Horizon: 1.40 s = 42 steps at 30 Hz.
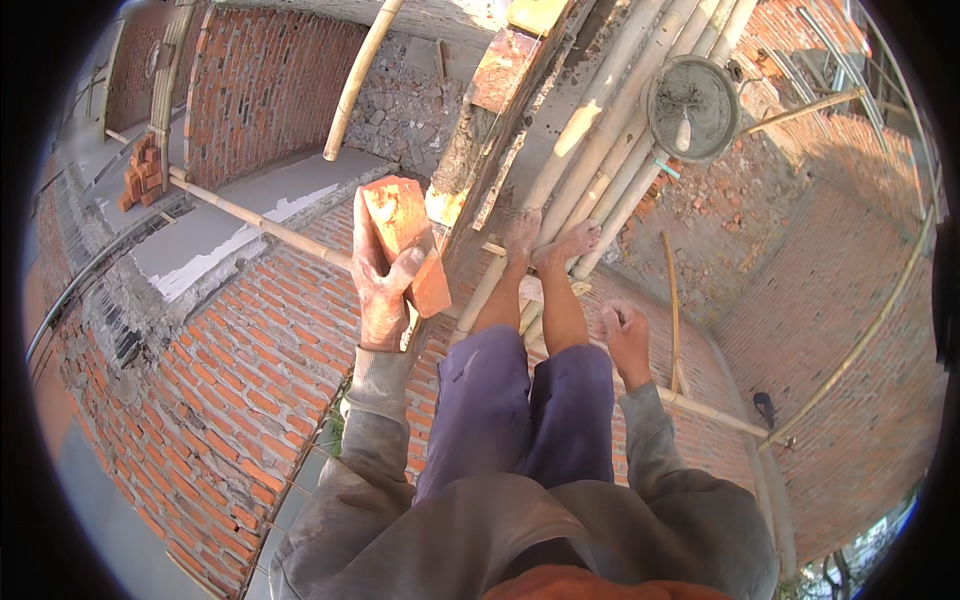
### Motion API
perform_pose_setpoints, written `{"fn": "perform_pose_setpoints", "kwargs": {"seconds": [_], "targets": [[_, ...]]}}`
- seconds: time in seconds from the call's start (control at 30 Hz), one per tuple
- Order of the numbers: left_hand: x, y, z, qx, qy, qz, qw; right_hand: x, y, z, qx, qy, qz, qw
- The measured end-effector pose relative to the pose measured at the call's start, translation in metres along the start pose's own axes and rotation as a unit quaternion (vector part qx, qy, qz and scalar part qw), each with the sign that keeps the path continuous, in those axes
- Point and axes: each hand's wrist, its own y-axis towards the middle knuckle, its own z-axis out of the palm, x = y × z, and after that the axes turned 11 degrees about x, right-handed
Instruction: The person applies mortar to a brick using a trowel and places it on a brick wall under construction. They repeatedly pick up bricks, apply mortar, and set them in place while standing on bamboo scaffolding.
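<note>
My left hand (380, 285) grips a red-orange brick (405, 215) just left of the narrow wall top (450, 170), where mortar and more bricks (500, 70) show under a string. My right hand (622, 335) is low beside my right thigh, fingers curled; whether anything is inside them I cannot make out. My bare feet stand on bundled bamboo poles (610, 110). At the upper right of these poles a round pan (670, 95) of grey mortar holds a trowel (684, 130).
Brick walls (200, 380) drop away on both sides, with rubble (730, 200) below on the right. A loose brick stack (140, 175) sits at the far left. Bamboo rails (250, 220) cross at left and right, and a pole (350, 90) hangs near the top middle.
</note>
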Motion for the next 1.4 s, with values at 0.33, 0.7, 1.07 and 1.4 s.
{"fn": "perform_pose_setpoints", "kwargs": {"seconds": [0.33,0.7,1.07,1.4], "targets": [[0.033,0.166,-0.053,0.024,0.527,-0.062,0.847,0.008,-0.019,0.017,0.045,0.011,-0.052,0.998],[0.108,0.2,-0.035,0.051,0.57,-0.086,0.816,-0.083,-0.028,0.049,-0.063,0.102,0.004,0.993],[0.113,0.2,-0.011,0.091,0.595,-0.089,0.794,-0.076,-0.026,0.088,-0.072,0.201,0.03,0.977],[0.116,0.189,-0.003,0.078,0.571,-0.041,0.817,-0.073,-0.005,0.088,-0.089,0.156,-0.013,0.984]]}}
